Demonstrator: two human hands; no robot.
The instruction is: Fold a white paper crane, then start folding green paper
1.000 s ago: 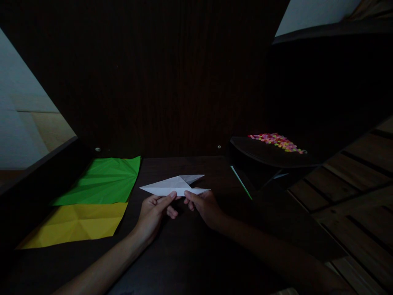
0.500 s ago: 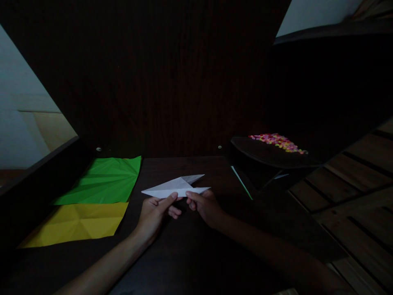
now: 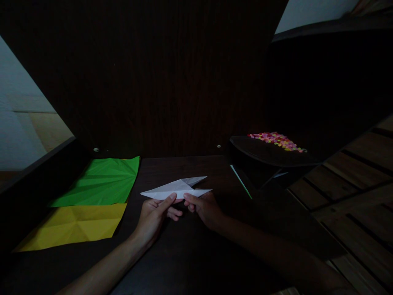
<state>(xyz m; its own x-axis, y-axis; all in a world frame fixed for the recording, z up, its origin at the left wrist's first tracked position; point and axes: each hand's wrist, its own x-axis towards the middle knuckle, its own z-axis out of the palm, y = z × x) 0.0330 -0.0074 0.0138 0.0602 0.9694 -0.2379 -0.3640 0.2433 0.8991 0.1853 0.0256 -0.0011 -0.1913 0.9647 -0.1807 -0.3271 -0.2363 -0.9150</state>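
Left hand (image 3: 153, 214) and right hand (image 3: 206, 208) pinch white paper (image 3: 168, 189), folded to sharp points, by its near edge, over middle of dark wood desk (image 3: 172, 258); grip underneath hidden. Leftward: pale wall (image 3: 18, 78), creased green sheet (image 3: 101, 182) overlapping creased yellow sheet (image 3: 82, 225). Rightward: thin pale strip (image 3: 241, 182), type unclear; curved shelf (image 3: 254, 150) holding multicolored bits (image 3: 278, 140), too small to identify; slatted wood (image 3: 359, 168), cut off. Right forearm (image 3: 267, 246) dim.

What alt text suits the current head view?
A person's left hand and right hand pinch a folded white paper over a dark desk; a green sheet and yellow sheet lie at left, small colorful pieces at right.
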